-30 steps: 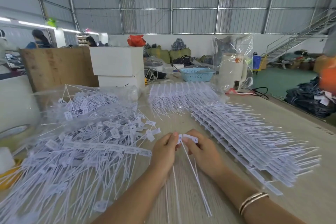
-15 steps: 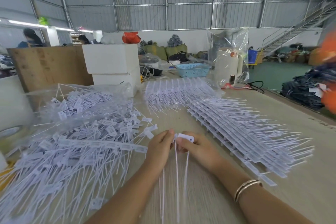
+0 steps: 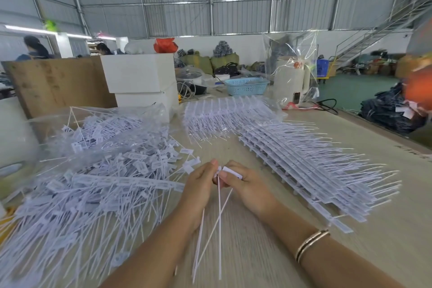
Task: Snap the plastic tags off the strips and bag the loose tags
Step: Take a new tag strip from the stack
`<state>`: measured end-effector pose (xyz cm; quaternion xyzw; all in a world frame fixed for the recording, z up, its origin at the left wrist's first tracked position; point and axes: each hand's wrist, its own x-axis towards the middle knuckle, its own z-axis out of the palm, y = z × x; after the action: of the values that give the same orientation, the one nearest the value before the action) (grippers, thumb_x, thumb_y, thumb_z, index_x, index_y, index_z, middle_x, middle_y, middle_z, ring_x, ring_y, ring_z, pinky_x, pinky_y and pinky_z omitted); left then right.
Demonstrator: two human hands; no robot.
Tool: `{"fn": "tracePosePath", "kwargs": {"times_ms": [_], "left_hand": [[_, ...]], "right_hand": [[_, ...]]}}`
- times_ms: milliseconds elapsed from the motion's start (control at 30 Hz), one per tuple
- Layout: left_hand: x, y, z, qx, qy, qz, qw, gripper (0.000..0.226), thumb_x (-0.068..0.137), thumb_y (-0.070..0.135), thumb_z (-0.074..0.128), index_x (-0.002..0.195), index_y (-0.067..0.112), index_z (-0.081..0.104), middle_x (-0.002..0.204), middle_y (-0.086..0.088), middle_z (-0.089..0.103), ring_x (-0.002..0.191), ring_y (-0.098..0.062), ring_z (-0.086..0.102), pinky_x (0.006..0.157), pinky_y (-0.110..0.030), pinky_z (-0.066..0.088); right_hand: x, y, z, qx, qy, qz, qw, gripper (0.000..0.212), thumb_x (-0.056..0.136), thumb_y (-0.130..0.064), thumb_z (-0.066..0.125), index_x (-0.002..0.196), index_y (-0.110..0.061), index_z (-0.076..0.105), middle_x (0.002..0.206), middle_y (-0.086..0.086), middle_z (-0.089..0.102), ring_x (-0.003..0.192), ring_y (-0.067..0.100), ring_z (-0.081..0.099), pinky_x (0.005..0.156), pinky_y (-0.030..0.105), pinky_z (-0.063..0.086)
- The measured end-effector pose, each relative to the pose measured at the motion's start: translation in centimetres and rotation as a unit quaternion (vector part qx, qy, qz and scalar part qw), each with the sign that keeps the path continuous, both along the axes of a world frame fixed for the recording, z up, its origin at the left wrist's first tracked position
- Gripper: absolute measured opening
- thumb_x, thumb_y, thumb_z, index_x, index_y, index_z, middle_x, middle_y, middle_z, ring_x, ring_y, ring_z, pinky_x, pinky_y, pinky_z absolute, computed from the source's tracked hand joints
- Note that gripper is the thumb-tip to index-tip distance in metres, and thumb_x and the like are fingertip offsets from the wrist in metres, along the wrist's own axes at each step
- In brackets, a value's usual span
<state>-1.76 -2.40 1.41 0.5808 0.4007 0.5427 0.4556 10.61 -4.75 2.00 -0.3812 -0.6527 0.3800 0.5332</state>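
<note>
Bare table [image 3: 233, 147] lane runs ahead between loose tags [image 3: 93, 182] (left) and stacked strips [image 3: 315, 166].

Head view of a wooden worktable [image 3: 268, 255]. Left hand [image 3: 200, 184] and right hand [image 3: 247, 186] meet at centre, fingertips pinching a short piece of white tag strip [image 3: 231, 172]; three thin tails [image 3: 219, 229] hang from it toward the viewer. A gold bangle [image 3: 312, 244] circles the right wrist. Left of the hands lies a heap of loose tags [image 3: 77, 194], its far part lying in a clear plastic bag [image 3: 98, 121]. To the right, stacked uncut strips [image 3: 311, 170] lie with tails pointing right. Behind: white boxes [image 3: 140, 84], a blue basket [image 3: 245, 86].
</note>
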Motion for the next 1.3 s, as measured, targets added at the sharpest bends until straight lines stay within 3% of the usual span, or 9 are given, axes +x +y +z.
{"fn": "tracePosePath", "kwargs": {"times_ms": [200,400,600,833,967,1067,1200,1300], "left_hand": [[-0.1,-0.2,0.0,-0.003,0.013,-0.002,1.0,0.049,0.097,0.035,0.046,0.05,0.025,0.058,0.054,0.012,0.059,0.057,0.004,0.057,0.055,-0.004,0.038],[-0.1,-0.2,0.0,-0.015,0.027,-0.01,0.999,0.046,0.097,0.038,0.044,0.055,0.024,0.059,0.054,0.013,0.058,0.057,0.004,0.056,0.063,-0.015,0.039],[-0.4,-0.3,-0.1,-0.009,0.043,-0.033,0.999,0.051,0.098,0.04,0.04,0.052,0.025,0.055,0.05,0.011,0.053,0.051,0.004,0.049,0.065,-0.024,0.033],[-0.5,-0.2,-0.2,0.014,0.046,-0.06,0.997,0.053,0.099,0.038,0.038,0.052,0.028,0.06,0.054,0.007,0.058,0.056,0.001,0.053,0.057,-0.006,0.039],[-0.1,0.0,-0.3,0.055,0.102,-0.026,0.993,0.049,0.099,0.032,0.043,0.054,0.028,0.063,0.052,0.01,0.057,0.054,0.003,0.052,0.057,-0.007,0.038],[0.1,0.4,-0.5,0.062,0.139,-0.012,0.988,0.04,0.097,0.033,0.046,0.062,0.026,0.064,0.056,0.009,0.054,0.056,-0.002,0.05,0.055,-0.012,0.038],[-0.2,0.0,-0.2,-0.003,0.051,-0.039,0.998,0.048,0.099,0.038,0.039,0.061,0.024,0.064,0.064,0.003,0.061,0.066,-0.01,0.057,0.065,-0.019,0.045],[-1.2,0.7,1.1,-0.048,-0.073,-0.051,0.995,0.053,0.096,0.038,0.038,0.051,0.018,0.059,0.056,0.0,0.054,0.056,-0.013,0.052,0.057,-0.027,0.043]], "right_hand": [[0.2,-0.2,0.2,-0.029,0.016,0.028,0.999,0.018,0.094,-0.003,0.051,0.087,0.004,0.066,0.085,0.008,0.056,0.083,0.014,0.06,0.092,0.04,0.046],[0.3,-0.2,0.3,-0.043,0.035,0.049,0.997,0.019,0.094,-0.002,0.049,0.088,0.007,0.064,0.089,0.015,0.053,0.081,0.011,0.06,0.087,0.027,0.047],[0.7,0.1,-0.1,-0.052,0.03,0.08,0.995,0.025,0.094,-0.009,0.052,0.071,-0.007,0.061,0.09,0.017,0.052,0.09,0.023,0.057,0.089,0.026,0.045],[0.8,0.0,0.1,-0.07,0.054,0.104,0.991,0.027,0.088,-0.021,0.056,0.063,-0.011,0.058,0.084,0.015,0.051,0.088,0.02,0.057,0.084,0.021,0.041],[1.5,-0.3,0.4,-0.08,-0.055,0.053,0.994,0.032,0.094,-0.013,0.054,0.063,-0.012,0.061,0.07,-0.001,0.061,0.073,0.006,0.058,0.076,0.013,0.041],[2.1,-0.4,0.6,-0.066,-0.122,0.009,0.99,0.026,0.092,-0.017,0.059,0.067,-0.012,0.064,0.066,-0.004,0.06,0.066,0.004,0.054,0.07,0.015,0.039],[0.7,-0.6,0.6,-0.024,-0.025,0.015,0.999,0.029,0.094,-0.007,0.05,0.068,-0.009,0.064,0.069,-0.002,0.062,0.067,0.006,0.054,0.07,0.014,0.041],[0.4,-0.4,0.7,-0.022,0.105,0.029,0.994,0.038,0.095,-0.004,0.043,0.063,-0.012,0.062,0.079,-0.002,0.068,0.08,0.013,0.056,0.074,0.015,0.043]]}}
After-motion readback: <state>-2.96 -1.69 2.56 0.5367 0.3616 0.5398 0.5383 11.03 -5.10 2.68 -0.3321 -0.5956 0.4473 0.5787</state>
